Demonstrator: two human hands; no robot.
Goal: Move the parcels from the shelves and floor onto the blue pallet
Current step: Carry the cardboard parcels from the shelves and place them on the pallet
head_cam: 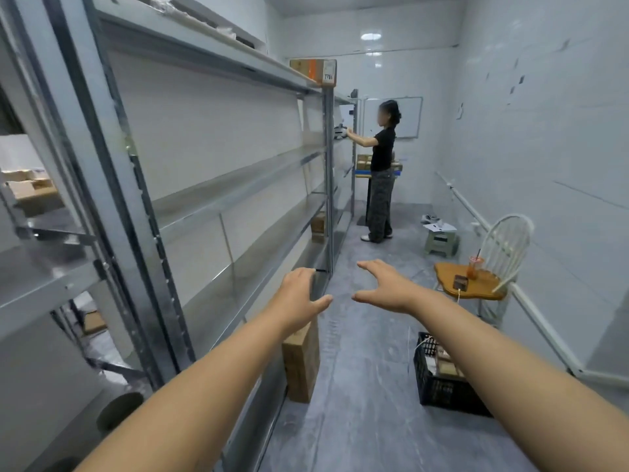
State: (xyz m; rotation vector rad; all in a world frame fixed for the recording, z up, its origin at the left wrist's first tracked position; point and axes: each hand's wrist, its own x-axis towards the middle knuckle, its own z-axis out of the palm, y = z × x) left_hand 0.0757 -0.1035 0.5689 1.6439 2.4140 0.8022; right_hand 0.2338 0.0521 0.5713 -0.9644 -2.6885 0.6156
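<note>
Currently both hands empty, fingers spread: left hand, right hand. Nearest box stands upright on the floor against the shelf, below the left hand, long axis vertical. Black crate sits right. Blue pallet far down aisle, behind a person.

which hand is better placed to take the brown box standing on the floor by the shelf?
Left, probably. The left hand hangs open almost directly above the cardboard box that stands upright against the shelf unit. The right hand, also open, is out over the bare aisle, nearer the black crate.
</note>
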